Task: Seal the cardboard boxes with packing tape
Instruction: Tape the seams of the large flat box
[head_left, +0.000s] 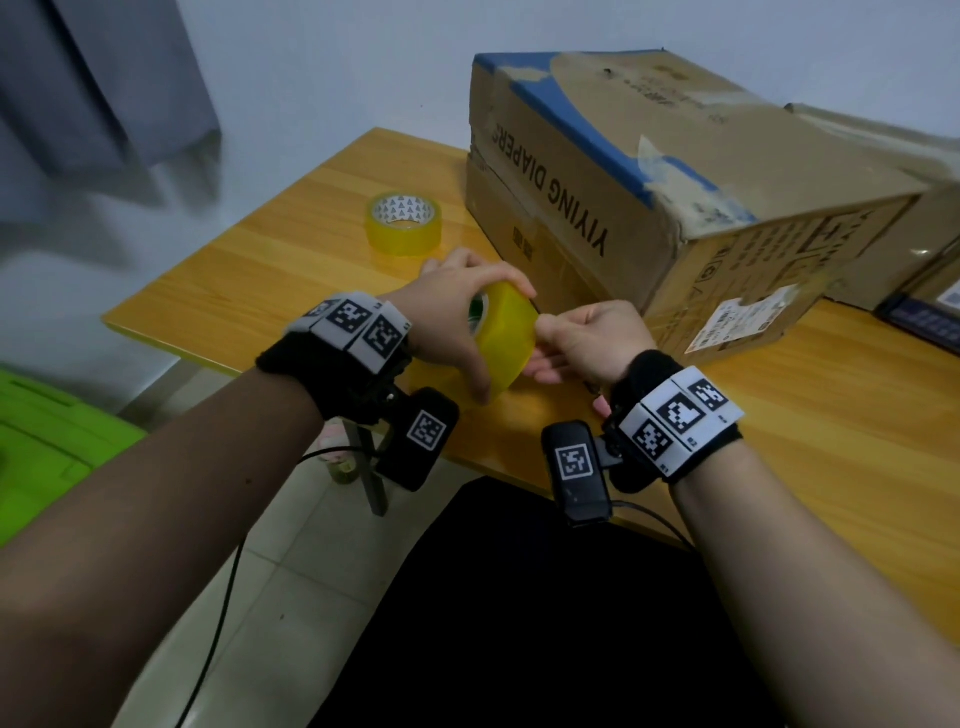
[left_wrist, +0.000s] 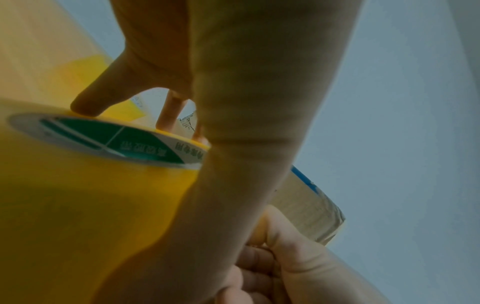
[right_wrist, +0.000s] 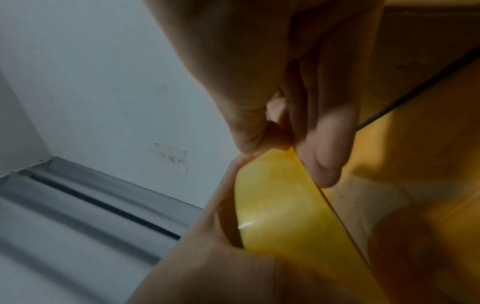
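Observation:
My left hand (head_left: 457, 312) grips a yellow roll of packing tape (head_left: 506, 338) above the near part of the wooden table (head_left: 270, 270), thumb below and fingers over its top. The roll's green-printed core (left_wrist: 124, 142) shows in the left wrist view. My right hand (head_left: 576, 338) pinches at the roll's outer face (right_wrist: 280, 205) with thumb and forefinger; whether a tape end is lifted I cannot tell. A large worn cardboard box (head_left: 675, 197) printed "YIYING DIAPERS", with a blue stripe, lies just behind the hands.
A second tape roll (head_left: 404, 222), pale yellow, sits flat on the table left of the box. Another box (head_left: 930, 260) and a dark calculator-like device (head_left: 922, 317) are at the far right. A green bin (head_left: 47, 447) stands on the floor to the left.

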